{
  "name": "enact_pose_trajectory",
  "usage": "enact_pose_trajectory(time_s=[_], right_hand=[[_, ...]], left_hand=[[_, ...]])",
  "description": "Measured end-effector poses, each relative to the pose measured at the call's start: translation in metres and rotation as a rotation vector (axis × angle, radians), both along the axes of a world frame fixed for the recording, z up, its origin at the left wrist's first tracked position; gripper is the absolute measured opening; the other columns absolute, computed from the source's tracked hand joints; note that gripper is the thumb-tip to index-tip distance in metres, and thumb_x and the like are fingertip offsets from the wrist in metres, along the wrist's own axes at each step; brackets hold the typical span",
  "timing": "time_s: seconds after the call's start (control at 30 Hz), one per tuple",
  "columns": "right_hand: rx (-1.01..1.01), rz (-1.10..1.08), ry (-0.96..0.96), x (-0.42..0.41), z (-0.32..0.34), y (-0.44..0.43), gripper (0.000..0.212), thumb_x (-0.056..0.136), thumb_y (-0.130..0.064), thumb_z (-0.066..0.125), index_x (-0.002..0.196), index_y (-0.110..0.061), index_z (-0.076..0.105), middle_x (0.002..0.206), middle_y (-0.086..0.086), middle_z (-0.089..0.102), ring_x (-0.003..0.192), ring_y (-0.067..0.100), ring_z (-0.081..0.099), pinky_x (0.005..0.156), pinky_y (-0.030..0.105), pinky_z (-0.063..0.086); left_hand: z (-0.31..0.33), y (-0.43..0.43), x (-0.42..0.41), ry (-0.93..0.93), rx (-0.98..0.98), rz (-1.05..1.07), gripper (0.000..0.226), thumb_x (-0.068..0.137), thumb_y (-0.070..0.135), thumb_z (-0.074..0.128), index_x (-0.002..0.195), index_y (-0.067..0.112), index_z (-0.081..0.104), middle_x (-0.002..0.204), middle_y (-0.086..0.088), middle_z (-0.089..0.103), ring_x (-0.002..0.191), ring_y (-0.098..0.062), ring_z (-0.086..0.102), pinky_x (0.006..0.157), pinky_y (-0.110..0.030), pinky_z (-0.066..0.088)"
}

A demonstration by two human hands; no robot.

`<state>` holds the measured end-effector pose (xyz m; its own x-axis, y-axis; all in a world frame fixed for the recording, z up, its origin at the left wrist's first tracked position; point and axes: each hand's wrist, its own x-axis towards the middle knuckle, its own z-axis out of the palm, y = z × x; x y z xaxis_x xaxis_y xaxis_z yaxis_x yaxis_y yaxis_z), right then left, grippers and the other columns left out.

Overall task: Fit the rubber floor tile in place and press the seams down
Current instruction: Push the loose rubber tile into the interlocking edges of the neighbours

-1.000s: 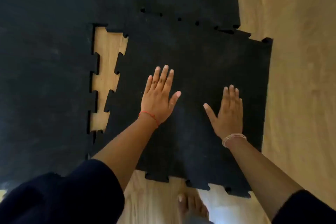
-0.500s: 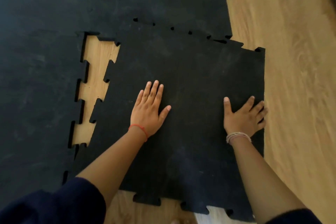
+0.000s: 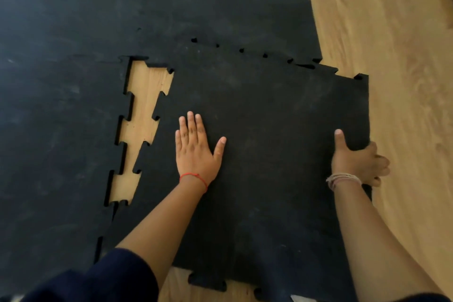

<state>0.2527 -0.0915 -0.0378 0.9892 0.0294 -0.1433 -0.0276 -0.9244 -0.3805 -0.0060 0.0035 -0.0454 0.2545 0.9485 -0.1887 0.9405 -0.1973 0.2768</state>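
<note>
A loose black rubber floor tile [image 3: 269, 110] with jigsaw edges lies skewed on the floor, its far edge overlapping the laid black matting [image 3: 73, 32]. A wedge of bare wood [image 3: 142, 115] shows between its left teeth and the matting's teeth. My left hand [image 3: 196, 152] lies flat, fingers spread, on the tile's left half. My right hand [image 3: 355, 162] grips the tile's right edge, thumb on top and fingers curled over the edge.
Light wooden floor [image 3: 404, 81] stretches along the right side and shows below the tile's near edge. Laid black matting covers the left and far parts of the view. Dark sleeves show at both bottom corners.
My right hand slid from flat on the tile to its right edge and closed around it. My left hand stayed flat on the tile. The view shifted slightly.
</note>
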Motion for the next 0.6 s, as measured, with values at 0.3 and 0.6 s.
enact_pose_trajectory(time_s=[0.3, 0.6], right_hand=[[-0.176, 0.157, -0.03, -0.012, -0.007, -0.002, 0.08, 0.083, -0.058, 0.049, 0.143, -0.012, 0.024, 0.14, 0.03, 0.024, 0.126, 0.045, 0.024, 0.103, 0.054, 0.018], [-0.123, 1.17, -0.048, -0.047, 0.011, 0.172, 0.078, 0.09, -0.056, 0.039, 0.146, -0.009, 0.012, 0.156, 0.012, 0.004, 0.142, 0.029, 0.001, 0.112, 0.042, 0.011]], left_hand=[[0.001, 0.001, -0.008, -0.016, -0.014, -0.013, 0.073, 0.092, 0.057, 0.014, 0.143, 0.014, -0.015, 0.154, -0.003, -0.018, 0.133, -0.012, -0.027, 0.11, -0.029, -0.015], [-0.001, 0.032, -0.028, 0.015, 0.006, 0.004, 0.08, 0.083, 0.066, 0.001, 0.141, 0.015, -0.02, 0.148, -0.001, -0.027, 0.134, -0.015, -0.03, 0.109, -0.03, -0.017]])
